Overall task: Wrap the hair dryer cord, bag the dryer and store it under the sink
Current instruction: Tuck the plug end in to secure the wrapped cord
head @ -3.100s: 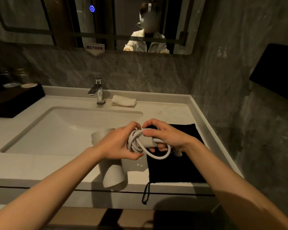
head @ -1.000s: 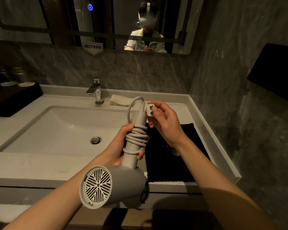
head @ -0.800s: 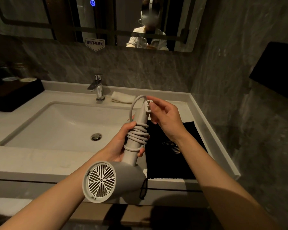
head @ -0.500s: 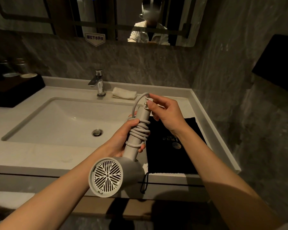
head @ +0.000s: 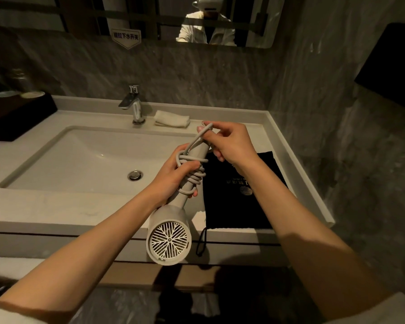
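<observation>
A pale grey hair dryer point(head: 169, 232) hangs head-down over the counter's front edge, its rear grille facing me. My left hand point(head: 173, 176) grips its handle, which points up and away. The grey cord point(head: 194, 176) is wound in several turns around that handle. My right hand point(head: 229, 146) pinches the cord's end at the top of the handle; the plug is hidden in my fingers. A black drawstring bag point(head: 241, 195) lies flat on the counter to the right, its string dangling over the edge.
A white basin point(head: 84, 160) with a chrome faucet point(head: 133, 104) fills the counter's left. A folded white cloth point(head: 172, 119) lies behind it. A dark tray point(head: 17, 115) with cups stands at the far left. A marble wall closes the right side.
My right hand has brought the cord's end down against the top of the handle, tightening the loose loop. The dryer has tilted and swung slightly right. The camera has tipped down.
</observation>
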